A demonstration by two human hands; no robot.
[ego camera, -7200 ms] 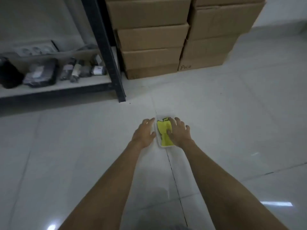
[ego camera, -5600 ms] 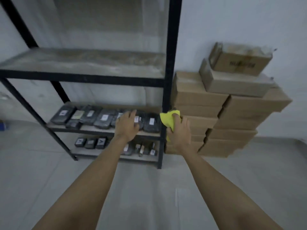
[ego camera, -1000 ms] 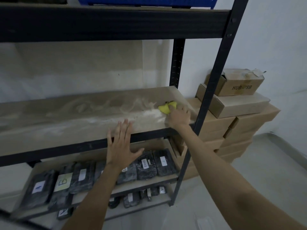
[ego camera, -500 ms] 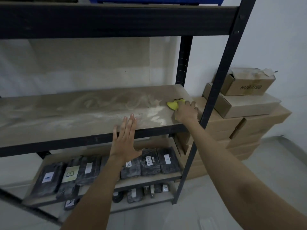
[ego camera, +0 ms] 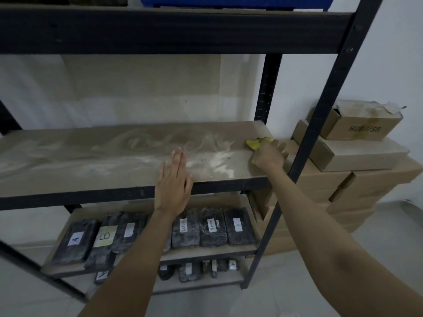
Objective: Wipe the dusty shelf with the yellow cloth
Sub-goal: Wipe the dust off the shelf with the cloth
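The dusty shelf (ego camera: 96, 156) is a beige board on a black metal rack, streaked with white dust and smear marks. My right hand (ego camera: 269, 154) presses the yellow cloth (ego camera: 256, 143) flat on the shelf's far right end, close to the right edge; most of the cloth is hidden under the hand. My left hand (ego camera: 174, 179) rests flat on the shelf's front edge near the middle, fingers straight and close together, holding nothing.
Black rack posts (ego camera: 320, 124) rise at the right, just beyond my right hand. An upper shelf beam (ego camera: 160, 30) runs overhead with a blue crate (ego camera: 229, 1) on it. Wrapped labelled packs (ego camera: 206, 227) fill the lower shelves. Stacked cardboard boxes (ego camera: 357, 154) stand at right.
My right hand has slid the cloth rightwards along the shelf to its right end. My left hand has moved up from below the shelf onto its front edge.
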